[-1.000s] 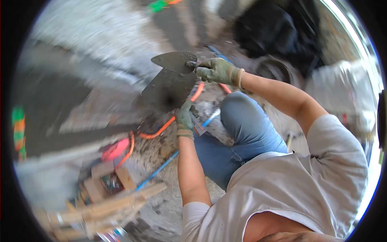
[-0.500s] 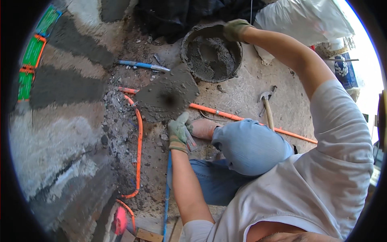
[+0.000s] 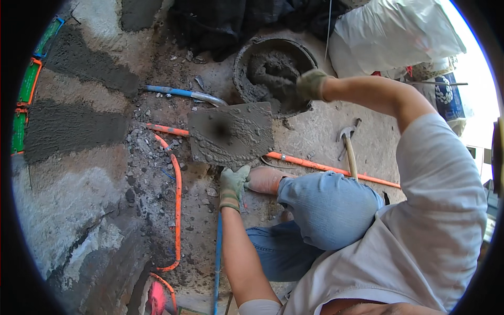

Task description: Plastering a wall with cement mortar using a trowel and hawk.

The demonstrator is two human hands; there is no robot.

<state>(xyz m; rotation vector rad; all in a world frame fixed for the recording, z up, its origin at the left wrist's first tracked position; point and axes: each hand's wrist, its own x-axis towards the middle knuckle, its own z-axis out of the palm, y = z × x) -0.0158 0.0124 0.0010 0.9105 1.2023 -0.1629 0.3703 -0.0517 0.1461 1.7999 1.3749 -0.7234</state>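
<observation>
My left hand (image 3: 234, 187), in a green-grey work glove, is closed at the near edge of a flat rectangular hawk (image 3: 231, 134) coated with wet grey mortar; its handle is hidden. The gloved right hand (image 3: 313, 85) is closed over the right rim of a round black bucket (image 3: 237, 68). Wet mortar (image 3: 269, 65) lies inside. A blurred, mortar-covered shape runs from my right fist into the bucket, too smeared to name.
An orange conduit (image 3: 325, 169) and a claw hammer (image 3: 349, 152) lie right of the hawk. Another orange conduit (image 3: 178, 210) and a blue pipe (image 3: 181, 92) are on the left. Green junction boxes (image 3: 27, 84) sit beside mortared strips. A white sack (image 3: 391, 37) stands at the far right.
The hawk has shifted right and turned, with its far edge now near the bucket's front rim. My right hand has come down from the bucket's far rim to its right side.
</observation>
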